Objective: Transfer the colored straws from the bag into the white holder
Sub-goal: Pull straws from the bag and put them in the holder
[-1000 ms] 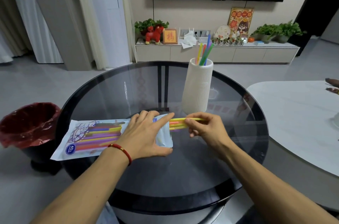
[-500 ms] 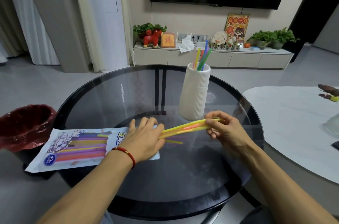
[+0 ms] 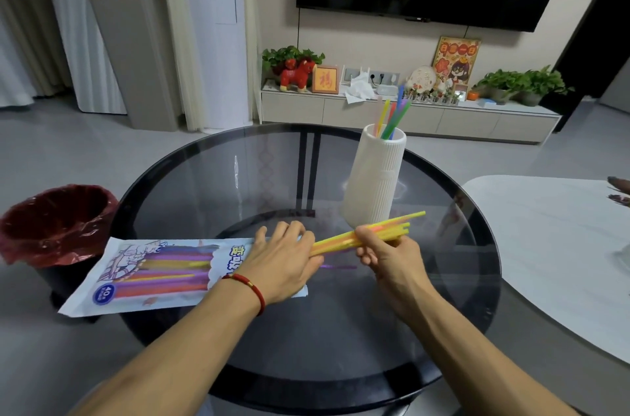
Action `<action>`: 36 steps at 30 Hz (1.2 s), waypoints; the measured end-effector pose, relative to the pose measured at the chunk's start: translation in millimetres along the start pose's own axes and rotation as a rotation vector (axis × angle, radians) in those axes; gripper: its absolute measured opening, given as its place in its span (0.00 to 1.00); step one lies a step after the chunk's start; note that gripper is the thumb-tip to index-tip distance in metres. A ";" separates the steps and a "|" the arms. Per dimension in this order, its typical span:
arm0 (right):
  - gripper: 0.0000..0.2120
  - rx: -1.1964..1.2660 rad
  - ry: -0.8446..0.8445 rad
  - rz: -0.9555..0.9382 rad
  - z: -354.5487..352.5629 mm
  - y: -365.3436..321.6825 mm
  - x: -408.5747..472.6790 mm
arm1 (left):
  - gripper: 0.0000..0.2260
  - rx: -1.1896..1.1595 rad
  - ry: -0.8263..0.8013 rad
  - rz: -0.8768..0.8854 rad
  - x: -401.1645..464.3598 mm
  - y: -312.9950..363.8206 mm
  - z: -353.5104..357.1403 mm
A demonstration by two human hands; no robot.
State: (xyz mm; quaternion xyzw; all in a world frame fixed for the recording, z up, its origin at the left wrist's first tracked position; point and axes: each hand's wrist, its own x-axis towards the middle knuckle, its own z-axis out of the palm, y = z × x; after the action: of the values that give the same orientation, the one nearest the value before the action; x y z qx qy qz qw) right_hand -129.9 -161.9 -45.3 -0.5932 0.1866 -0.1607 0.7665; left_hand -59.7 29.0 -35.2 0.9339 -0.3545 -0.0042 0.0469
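A white straw bag (image 3: 160, 274) with coloured straws inside lies flat on the dark round glass table (image 3: 259, 177), its left end over the table's edge. My left hand (image 3: 284, 262) presses flat on the bag's open right end. My right hand (image 3: 385, 250) grips a bunch of yellow and orange straws (image 3: 341, 240), pulled almost fully out of the bag and slanting up to the right. A purple straw (image 3: 339, 266) pokes out of the bag's mouth onto the glass. The ribbed white holder (image 3: 375, 183) stands just behind my right hand, with several straws (image 3: 392, 119) sticking out of it.
A bin with a red liner (image 3: 54, 224) stands on the floor at the left of the table. A white table (image 3: 552, 245) adjoins on the right. A low TV cabinet (image 3: 409, 115) with plants and ornaments runs along the far wall.
My right hand has drawn the yellow and orange straws further out of the bag, to the right and slightly up. My left hand stays pressed on the bag.
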 end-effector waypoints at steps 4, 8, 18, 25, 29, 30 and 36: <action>0.07 0.059 0.037 -0.035 -5.5 -12.3 4.6 | 0.17 0.015 -0.016 -0.014 0.5 -1.6 -0.2; 0.05 0.328 0.029 0.007 -6.3 -16.5 2.0 | 0.13 0.016 -0.015 -0.007 -0.1 0.7 -1.1; 0.13 -0.036 -0.039 -0.046 21.3 19.5 -1.0 | 0.12 0.006 0.029 0.049 0.1 12.9 0.4; 0.13 -0.326 0.160 -0.321 -34.7 -44.2 5.8 | 0.11 -0.068 -0.083 0.004 -2.0 -2.1 1.9; 0.12 -0.574 0.221 -0.489 -54.9 -85.8 3.1 | 0.09 -0.086 -0.092 0.019 -2.7 -0.3 2.3; 0.12 -0.672 0.230 -0.519 -56.8 -96.6 6.2 | 0.09 -0.092 -0.088 0.025 -2.7 1.1 2.9; 0.12 -1.094 0.072 -0.445 -39.6 -100.5 28.8 | 0.11 -0.085 -0.075 0.027 -1.6 4.6 6.0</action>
State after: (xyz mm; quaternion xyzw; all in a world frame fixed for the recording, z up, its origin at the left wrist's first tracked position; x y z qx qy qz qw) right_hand -126.0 -233.6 40.5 -0.9214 0.1393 -0.2179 0.2901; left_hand -64.3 26.1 -40.8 0.9254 -0.3680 -0.0538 0.0733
